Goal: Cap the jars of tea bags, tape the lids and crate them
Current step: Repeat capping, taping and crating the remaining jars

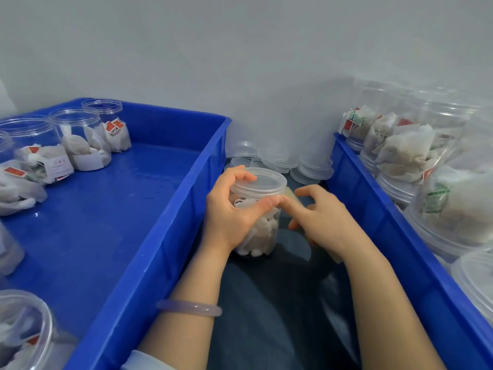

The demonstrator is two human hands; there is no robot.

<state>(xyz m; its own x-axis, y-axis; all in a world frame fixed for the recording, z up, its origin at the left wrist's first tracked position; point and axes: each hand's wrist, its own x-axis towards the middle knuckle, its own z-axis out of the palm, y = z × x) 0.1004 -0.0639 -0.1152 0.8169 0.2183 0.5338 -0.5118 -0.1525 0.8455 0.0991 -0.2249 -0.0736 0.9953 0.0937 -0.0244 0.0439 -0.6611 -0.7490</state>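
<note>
The left crate (170, 222) holds open jars (80, 140) of tea bags along its far and near ends, none of them lidded yet. Just past its wall the left hand (229, 209) grips the jar (262, 231) being worked on. The fingers curl over the far edge of the lid (260, 181) and the thumb presses in just under the rim. The jar stands upright on the person's lap, between the two crates.

The right hand (325, 217) comes in from the other side. Its forefinger reaches to the lid's rim, touching the left thumb, while the other fingers curl round what looks like a roll of tape (291, 194) (yellowish, mostly hidden by the hand).

To my eye this is the taping step. The thumb should pin the tape's end across the seam while the jar is turned, with the strip kept half on lid and half on wall.

Spare lids (280, 158) are stacked behind against the wall. The right crate (373, 214) is piled with filled jars (405, 150) lying on their sides. The gap between the crates is tight, so the elbows have little room to turn.
</note>
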